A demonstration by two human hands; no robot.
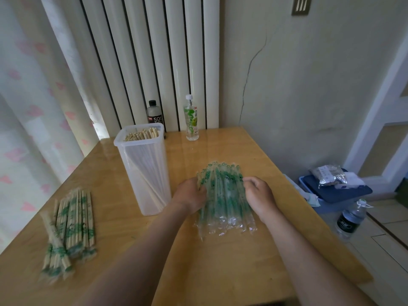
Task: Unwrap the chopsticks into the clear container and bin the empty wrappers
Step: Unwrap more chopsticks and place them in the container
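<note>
Wooden table (254, 257) kept roomy for sorting, clear container (143, 171) parked upright in reach with bare chopsticks (142, 134), wrapped chopsticks (70, 226) waiting far left, left hand (191, 196) and right hand (259, 195) pinching empty wrappers (225, 199) from both sides, probably bunching for the bin.

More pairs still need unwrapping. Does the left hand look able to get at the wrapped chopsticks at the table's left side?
Probably yes. The left hand grips the empty wrappers, so it must let go first; bare table lies between it and the wrapped chopsticks.
</note>
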